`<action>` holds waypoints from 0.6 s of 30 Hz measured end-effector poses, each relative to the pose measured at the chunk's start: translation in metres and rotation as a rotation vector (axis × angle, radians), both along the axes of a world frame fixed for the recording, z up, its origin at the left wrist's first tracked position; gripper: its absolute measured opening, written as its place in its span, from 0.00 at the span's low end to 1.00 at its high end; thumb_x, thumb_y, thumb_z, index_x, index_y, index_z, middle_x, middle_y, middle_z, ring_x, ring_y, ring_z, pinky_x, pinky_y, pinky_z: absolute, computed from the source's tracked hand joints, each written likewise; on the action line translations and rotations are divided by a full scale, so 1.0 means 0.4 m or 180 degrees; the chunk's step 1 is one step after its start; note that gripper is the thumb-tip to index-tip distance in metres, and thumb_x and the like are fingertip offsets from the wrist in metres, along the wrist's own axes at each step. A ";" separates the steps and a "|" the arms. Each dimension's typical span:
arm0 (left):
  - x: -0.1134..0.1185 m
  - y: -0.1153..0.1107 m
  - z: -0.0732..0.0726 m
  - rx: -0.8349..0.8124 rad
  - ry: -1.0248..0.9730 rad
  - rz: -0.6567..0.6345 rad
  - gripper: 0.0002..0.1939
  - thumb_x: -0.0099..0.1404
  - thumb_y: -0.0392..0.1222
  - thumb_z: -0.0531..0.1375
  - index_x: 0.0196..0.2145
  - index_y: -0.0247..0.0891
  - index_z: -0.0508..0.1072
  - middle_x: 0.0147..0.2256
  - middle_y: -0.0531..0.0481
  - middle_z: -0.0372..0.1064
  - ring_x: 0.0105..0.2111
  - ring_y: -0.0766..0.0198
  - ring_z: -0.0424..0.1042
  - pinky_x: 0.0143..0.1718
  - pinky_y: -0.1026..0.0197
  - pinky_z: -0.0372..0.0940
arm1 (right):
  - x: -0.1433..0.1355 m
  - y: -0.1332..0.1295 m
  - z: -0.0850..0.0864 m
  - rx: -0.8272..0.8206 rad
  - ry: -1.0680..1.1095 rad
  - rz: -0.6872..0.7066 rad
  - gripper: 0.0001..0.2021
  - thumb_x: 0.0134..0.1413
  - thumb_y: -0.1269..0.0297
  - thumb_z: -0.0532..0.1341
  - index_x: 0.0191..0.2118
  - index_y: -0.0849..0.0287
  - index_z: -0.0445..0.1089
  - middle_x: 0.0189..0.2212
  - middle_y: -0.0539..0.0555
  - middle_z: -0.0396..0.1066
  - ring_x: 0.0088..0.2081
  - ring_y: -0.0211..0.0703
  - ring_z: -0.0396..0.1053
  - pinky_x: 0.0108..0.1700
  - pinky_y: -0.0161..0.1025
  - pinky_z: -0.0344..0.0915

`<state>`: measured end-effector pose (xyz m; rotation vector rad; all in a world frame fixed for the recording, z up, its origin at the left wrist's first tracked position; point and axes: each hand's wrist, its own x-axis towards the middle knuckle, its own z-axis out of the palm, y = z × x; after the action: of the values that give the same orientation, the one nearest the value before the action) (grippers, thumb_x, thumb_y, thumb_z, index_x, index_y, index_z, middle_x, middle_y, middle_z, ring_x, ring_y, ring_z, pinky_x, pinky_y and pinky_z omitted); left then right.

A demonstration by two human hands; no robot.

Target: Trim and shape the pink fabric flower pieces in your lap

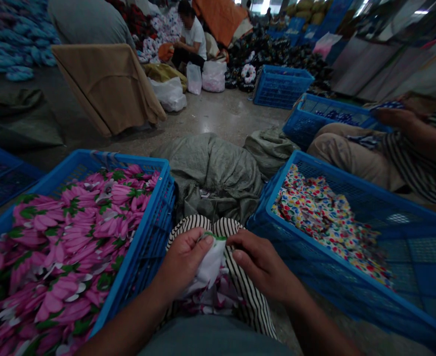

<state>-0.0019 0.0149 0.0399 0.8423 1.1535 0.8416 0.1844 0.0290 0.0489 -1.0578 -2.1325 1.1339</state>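
White cloth [208,264] pinched in the left fingers [203,244]
Right fingers [244,240] curl just beside it, slightly parted; any hold, I cannot tell. Leftward, a crate [152,237] of pink pieces [80,217]; rightward, a second crate [299,257] of dotted pieces [322,212]; beyond, a sack [214,160].

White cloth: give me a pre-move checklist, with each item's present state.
1. White cloth pinched by the left grip near its green edge: ok.
2. Right grip close to that edge: ok.
3. Needle or thread in the right grip: cannot tell; too dim and small.
4. Pink pieces piled in the left crate, beside the left arm: ok.
5. Printed pieces apart from the pink ones, in the right crate: ok.
6. Underside of the cloth: cannot tell; hidden.
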 end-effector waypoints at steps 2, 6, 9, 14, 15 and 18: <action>-0.001 -0.003 0.008 0.0228 0.0315 -0.0135 0.13 0.58 0.49 0.55 0.26 0.36 0.66 0.19 0.57 0.59 0.19 0.71 0.56 0.20 0.68 0.52 | -0.001 0.002 0.007 0.0025 -0.0050 0.0004 0.09 0.60 0.62 0.49 0.36 0.58 0.65 0.28 0.52 0.64 0.31 0.40 0.62 0.33 0.36 0.55; -0.002 -0.007 0.025 0.1100 0.1196 -0.0294 0.12 0.61 0.45 0.53 0.25 0.36 0.69 0.22 0.54 0.61 0.25 0.67 0.61 0.27 0.66 0.55 | -0.009 0.003 0.012 -0.0016 -0.0072 0.0054 0.11 0.60 0.63 0.49 0.29 0.59 0.63 0.25 0.49 0.62 0.28 0.37 0.61 0.29 0.34 0.54; 0.000 -0.006 0.030 0.1447 0.1411 -0.0360 0.10 0.61 0.42 0.53 0.25 0.37 0.69 0.23 0.54 0.62 0.26 0.66 0.63 0.30 0.66 0.56 | -0.014 -0.001 0.014 0.0033 -0.0060 0.0020 0.12 0.60 0.63 0.50 0.28 0.59 0.62 0.23 0.49 0.61 0.26 0.37 0.60 0.28 0.34 0.53; 0.006 -0.006 0.032 0.1531 0.1456 -0.0411 0.10 0.61 0.41 0.53 0.24 0.38 0.69 0.22 0.54 0.63 0.26 0.65 0.63 0.29 0.65 0.56 | -0.018 -0.006 0.017 0.0090 -0.0075 0.0018 0.11 0.60 0.63 0.50 0.29 0.59 0.64 0.23 0.50 0.63 0.27 0.37 0.61 0.29 0.34 0.54; 0.007 -0.007 0.032 0.1533 0.1467 -0.0421 0.10 0.61 0.41 0.53 0.24 0.38 0.69 0.22 0.54 0.63 0.26 0.65 0.63 0.30 0.65 0.56 | -0.019 -0.007 0.017 0.0078 -0.0089 0.0013 0.11 0.60 0.62 0.50 0.30 0.59 0.65 0.24 0.50 0.63 0.27 0.37 0.61 0.29 0.34 0.55; 0.009 -0.011 0.034 0.1402 0.1344 -0.0405 0.11 0.61 0.42 0.53 0.23 0.37 0.67 0.22 0.54 0.61 0.26 0.67 0.62 0.30 0.66 0.56 | -0.021 -0.011 0.011 0.0019 -0.0039 -0.0066 0.12 0.60 0.62 0.50 0.29 0.59 0.65 0.23 0.50 0.63 0.26 0.37 0.60 0.29 0.34 0.54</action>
<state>0.0016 0.0105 0.0537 1.4959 1.2792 0.8475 0.1760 0.0248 0.0531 -1.0844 -2.1284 1.1136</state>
